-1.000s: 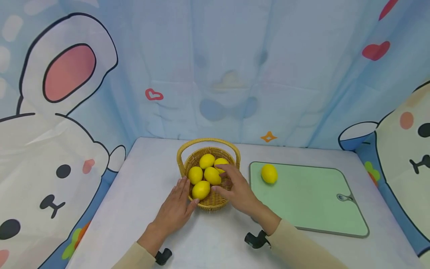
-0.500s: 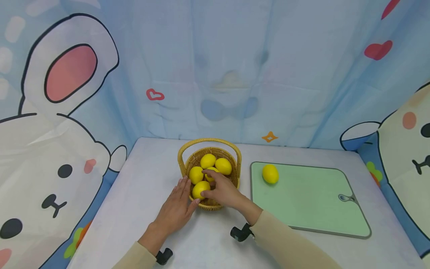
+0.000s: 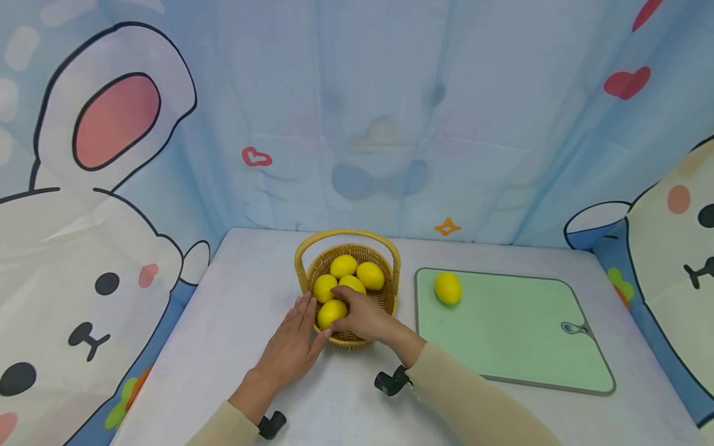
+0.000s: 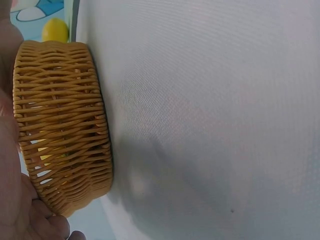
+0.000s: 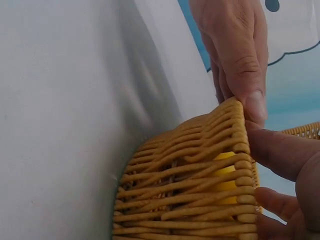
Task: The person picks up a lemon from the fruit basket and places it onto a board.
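Observation:
A wicker basket with a tall arched handle holds several yellow lemons. My left hand rests against the basket's left side, fingers straight along the wall and thumb by the near rim. Reaching over the near right rim, my right hand holds the front lemon between thumb and fingers. Behind it, another lemon is partly covered by those fingers. In the right wrist view, yellow shows through the weave below the right hand, but the grip itself is partly hidden.
To the right of the basket lies a pale green cutting board with a grey edge. One lemon sits at its far left corner. A cartoon-print curtain hangs behind the white table.
My right hand has moved left and down from the basket's right side to the front lemon and closed round it. My left hand stays in place.

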A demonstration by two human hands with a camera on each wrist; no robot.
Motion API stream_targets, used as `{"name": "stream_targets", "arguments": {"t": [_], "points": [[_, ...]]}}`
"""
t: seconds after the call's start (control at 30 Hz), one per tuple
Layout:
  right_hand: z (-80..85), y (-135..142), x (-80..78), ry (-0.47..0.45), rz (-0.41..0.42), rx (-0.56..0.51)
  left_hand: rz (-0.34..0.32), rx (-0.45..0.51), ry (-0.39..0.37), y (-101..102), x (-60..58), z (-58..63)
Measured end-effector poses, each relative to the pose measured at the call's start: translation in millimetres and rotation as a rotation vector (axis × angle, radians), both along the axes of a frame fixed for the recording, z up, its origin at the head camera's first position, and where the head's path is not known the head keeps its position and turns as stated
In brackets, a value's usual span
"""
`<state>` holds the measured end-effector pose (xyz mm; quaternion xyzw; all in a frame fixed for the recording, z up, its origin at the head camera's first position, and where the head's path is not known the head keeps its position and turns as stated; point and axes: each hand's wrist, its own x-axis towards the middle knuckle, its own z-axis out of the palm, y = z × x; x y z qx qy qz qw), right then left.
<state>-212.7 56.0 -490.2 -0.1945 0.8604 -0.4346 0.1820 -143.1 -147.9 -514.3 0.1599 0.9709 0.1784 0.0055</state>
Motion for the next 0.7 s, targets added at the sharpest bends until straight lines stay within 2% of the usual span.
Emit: {"name": "stream_targets", "arguments": {"t": [0.1, 0.4, 0.7], "points": [[-2.7, -2.6, -1.9, -0.011, 0.0, -0.013, -0.001, -0.001, 0.001, 0.1, -0.2, -0.7], [-6.3, -1.6, -6.9, -0.1, -0.004, -0.153, -0.001, -0.011, 0.008, -0.3, -0.1, -2.6], [-3.8, -0.6, -4.7, -0.111, -0.009, -0.163, 0.006, -0.01, 0.004, 1.3, 0.7, -2.3]]}}
